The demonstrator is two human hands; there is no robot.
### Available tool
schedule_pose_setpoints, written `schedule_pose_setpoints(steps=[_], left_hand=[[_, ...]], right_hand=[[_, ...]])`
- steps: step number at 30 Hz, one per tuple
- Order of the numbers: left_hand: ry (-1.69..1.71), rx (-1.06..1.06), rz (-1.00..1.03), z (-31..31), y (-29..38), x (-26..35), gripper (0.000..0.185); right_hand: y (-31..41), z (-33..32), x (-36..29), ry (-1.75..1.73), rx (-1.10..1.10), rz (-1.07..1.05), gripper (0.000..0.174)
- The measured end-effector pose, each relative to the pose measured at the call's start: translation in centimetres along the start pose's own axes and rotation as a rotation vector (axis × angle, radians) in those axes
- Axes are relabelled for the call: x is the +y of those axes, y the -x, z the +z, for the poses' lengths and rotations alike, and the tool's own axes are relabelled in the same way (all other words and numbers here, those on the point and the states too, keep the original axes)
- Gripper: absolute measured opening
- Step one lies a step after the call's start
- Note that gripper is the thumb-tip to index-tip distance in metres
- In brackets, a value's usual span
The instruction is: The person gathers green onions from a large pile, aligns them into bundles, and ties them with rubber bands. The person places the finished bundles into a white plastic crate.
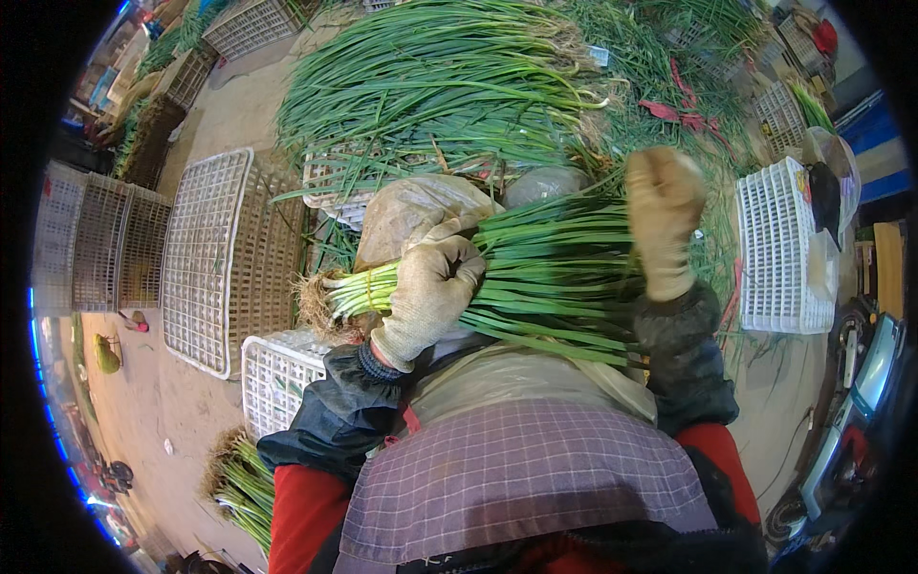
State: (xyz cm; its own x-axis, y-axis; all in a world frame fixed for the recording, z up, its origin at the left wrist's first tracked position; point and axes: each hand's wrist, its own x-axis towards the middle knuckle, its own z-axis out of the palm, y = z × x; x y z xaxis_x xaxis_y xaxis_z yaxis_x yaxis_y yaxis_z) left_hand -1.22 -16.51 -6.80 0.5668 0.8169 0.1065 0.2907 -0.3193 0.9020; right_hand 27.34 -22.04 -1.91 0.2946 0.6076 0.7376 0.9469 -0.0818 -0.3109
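A bunch of green onions [552,280] lies across my lap, its roots [315,298] to the left and its green leaves spread to the right. A thin yellowish band [369,288] circles the white stalks. My left hand [437,283], in a cream knit glove, grips the bunch just right of the band. Over the leaf ends on the right is my right hand [665,204], also gloved and blurred. Its fingers look curled, but whether they hold anything is not visible. Beneath the bunch, clear plastic sheeting [502,377] covers part of my checked apron [531,473].
A large heap of green onions [430,93] lies ahead on crates. Plastic crates [208,262] stand at left, with a white crate [782,247] at right. Another onion bunch [244,488] rests at lower left. Loose leaves and red strips [681,115] litter the ground at upper right.
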Motion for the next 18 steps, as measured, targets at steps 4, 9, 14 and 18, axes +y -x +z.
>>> schedule_pose_setpoints(steps=[4,9,14,18], left_hand=[[0.032,-0.004,-0.020,-0.1,-0.1,-0.2,0.025],[0.021,0.085,0.001,-0.8,0.2,0.5,0.059],[-0.255,-0.263,-0.012,-5.2,-0.2,0.4,0.111],[-0.569,-0.390,0.040,-5.9,-0.3,0.8,0.123]], right_hand=[[-1.2,-3.7,5.1,0.496,0.024,-0.095,0.031],[1.2,-6.4,3.1,-0.017,-0.146,-0.010,0.027],[3.2,-6.6,-3.7,-0.470,-0.671,-0.217,0.036],[3.3,-7.6,-5.1,-0.402,-0.909,-0.275,0.055]])
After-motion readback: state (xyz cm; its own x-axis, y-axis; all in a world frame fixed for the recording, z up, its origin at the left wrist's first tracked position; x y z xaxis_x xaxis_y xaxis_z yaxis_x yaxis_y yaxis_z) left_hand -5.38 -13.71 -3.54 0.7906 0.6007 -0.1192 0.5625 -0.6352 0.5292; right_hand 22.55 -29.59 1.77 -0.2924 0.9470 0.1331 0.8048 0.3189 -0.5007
